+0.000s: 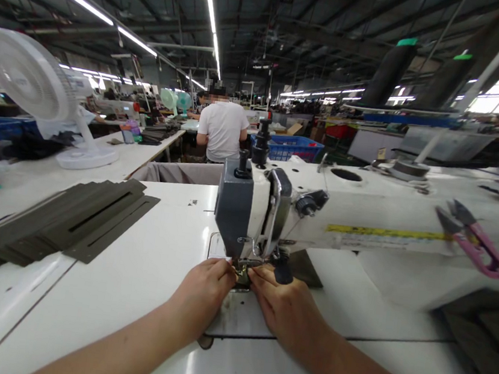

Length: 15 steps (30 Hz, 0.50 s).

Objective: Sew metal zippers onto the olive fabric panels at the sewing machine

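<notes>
At the needle area of a white and grey sewing machine [233, 209], my left hand [206, 288] is closed, fingers bunched beside the presser foot. A small white bit [222, 258] shows at its fingertips; what they grip is mostly hidden. My right hand [287, 301] comes in from the other side, its fingers closed at the edge of a dark olive fabric piece [307, 270]. That piece sticks out behind the hand, under the machine head. Both sets of fingertips are nearly together at the foot.
Stacked olive fabric panels [105, 215] lie on the left of the table. Pink-handled thread snips [481, 243] rest against the machine arm. Dark cloth [486, 337] is heaped at right. A white fan [35, 76] stands at far left; a person in a white shirt [222, 129] sits ahead.
</notes>
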Each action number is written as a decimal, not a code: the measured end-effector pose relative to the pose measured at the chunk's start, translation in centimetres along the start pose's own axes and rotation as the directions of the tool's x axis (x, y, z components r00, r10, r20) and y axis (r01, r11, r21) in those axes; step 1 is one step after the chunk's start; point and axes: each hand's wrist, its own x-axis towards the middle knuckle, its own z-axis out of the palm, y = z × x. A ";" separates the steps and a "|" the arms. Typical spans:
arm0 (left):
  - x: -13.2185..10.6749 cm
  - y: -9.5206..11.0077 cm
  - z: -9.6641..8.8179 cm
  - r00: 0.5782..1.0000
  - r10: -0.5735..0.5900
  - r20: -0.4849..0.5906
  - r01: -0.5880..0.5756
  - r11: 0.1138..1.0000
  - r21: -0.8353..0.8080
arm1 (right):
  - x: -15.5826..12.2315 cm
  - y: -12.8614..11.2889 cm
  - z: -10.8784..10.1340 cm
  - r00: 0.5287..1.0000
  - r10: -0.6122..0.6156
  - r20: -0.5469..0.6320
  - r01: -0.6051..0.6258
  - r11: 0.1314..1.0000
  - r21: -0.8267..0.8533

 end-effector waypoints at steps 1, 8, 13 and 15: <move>0.0 0.0 0.1 1.000 -0.004 0.002 0.004 1.000 0.003 | 0.0 0.0 0.0 1.000 0.001 -0.001 -0.001 1.000 0.007; -0.2 -0.1 -0.7 0.998 -0.048 -0.043 0.046 0.997 -0.059 | -0.3 1.8 -2.0 0.993 0.107 0.045 -0.093 0.966 -0.242; -1.1 4.1 -2.6 0.994 0.102 -0.047 -0.108 0.982 -0.153 | -3.5 -0.7 -4.0 0.978 0.151 0.143 -0.076 0.902 -0.425; -1.4 5.7 -2.8 0.979 0.206 -0.003 -0.203 0.963 -0.177 | -5.9 -2.9 -4.1 0.981 0.073 0.178 -0.029 0.972 -0.235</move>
